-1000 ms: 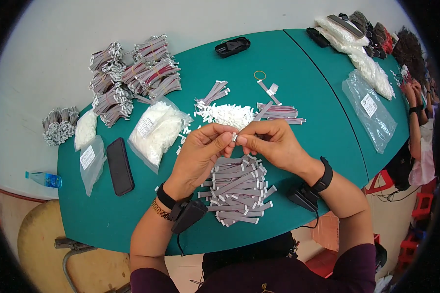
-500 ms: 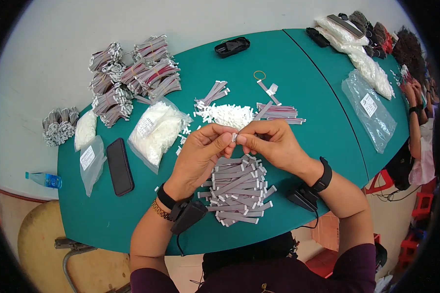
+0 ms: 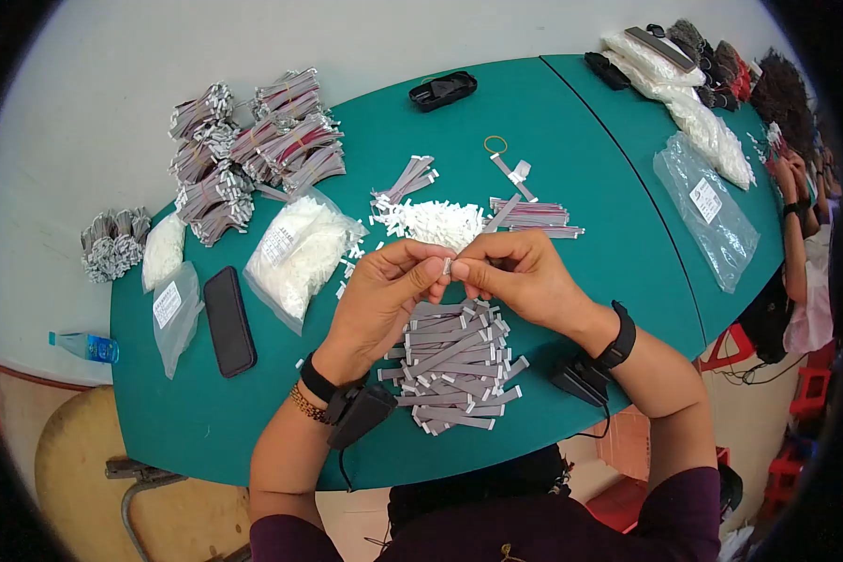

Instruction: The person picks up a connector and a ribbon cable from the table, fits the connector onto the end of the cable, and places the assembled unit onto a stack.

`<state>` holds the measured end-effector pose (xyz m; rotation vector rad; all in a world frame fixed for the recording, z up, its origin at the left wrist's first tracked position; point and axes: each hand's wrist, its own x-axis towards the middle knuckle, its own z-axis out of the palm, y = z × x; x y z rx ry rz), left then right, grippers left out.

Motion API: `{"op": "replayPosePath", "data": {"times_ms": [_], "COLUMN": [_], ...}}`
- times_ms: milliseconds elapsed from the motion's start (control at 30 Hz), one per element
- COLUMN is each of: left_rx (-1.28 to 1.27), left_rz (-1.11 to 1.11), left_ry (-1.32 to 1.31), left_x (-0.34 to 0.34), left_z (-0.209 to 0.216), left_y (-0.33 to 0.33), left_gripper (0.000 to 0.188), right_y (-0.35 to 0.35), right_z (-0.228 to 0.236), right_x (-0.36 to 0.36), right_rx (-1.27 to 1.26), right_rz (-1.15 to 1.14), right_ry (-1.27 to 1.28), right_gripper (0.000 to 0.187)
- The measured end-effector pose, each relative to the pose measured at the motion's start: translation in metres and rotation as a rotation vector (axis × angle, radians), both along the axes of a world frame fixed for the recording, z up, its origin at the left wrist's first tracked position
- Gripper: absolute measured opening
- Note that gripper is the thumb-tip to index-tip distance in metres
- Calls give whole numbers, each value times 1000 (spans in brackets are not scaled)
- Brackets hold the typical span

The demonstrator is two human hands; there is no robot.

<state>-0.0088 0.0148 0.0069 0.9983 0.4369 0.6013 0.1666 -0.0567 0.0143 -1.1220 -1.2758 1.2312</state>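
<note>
My left hand (image 3: 393,286) and my right hand (image 3: 520,276) meet at the middle of the table, thumbs and forefingers pinched. Between their fingertips is a small whitish connector (image 3: 448,267); my fingers cover most of it, and I cannot tell whether a cable is attached. Just beyond lies a heap of small white plastic connector pieces (image 3: 440,223). Below my hands spreads a pile of short grey ribbon cables (image 3: 454,365) with white ends. A flat bundle of grey and reddish ribbon cables (image 3: 543,215) lies beyond my right hand.
Left are a clear bag of white pieces (image 3: 300,248), a black phone (image 3: 229,321) and tied cable bundles (image 3: 281,136). A black case (image 3: 443,91) sits at the back of the green table (image 3: 609,244). An empty-looking plastic bag (image 3: 707,211) and another person's hands (image 3: 791,173) are right.
Both hands stay in nearly the same place, still pinching the small connector. Only a very slight shift of the fingertips shows.
</note>
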Motion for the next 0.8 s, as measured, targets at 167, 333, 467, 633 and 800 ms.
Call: {"op": "replayPosePath", "data": {"times_ms": [167,333,467,633,800], "left_rx": [-5,48,108,209,364], "left_rz": [12,2,23,57,118], "left_ry": [-5,11,39,87,178], "left_x": [0,0,0,1,3], "left_z": [2,1,2,4,6], "left_y": [0,1,1,-1,-4], "left_gripper": [15,15,14,14,15], "right_y": [-1,-1,-1,-2,-2], "right_z": [0,1,2,2,-1], "right_x": [-1,-2,-2,-3,-3], "right_rx": [-15,0,-5,1,2], "right_rz": [-11,-28,-39,-53,-66], "right_ry": [8,5,-17,-31,-30], "right_gripper": [15,15,15,16,16]}}
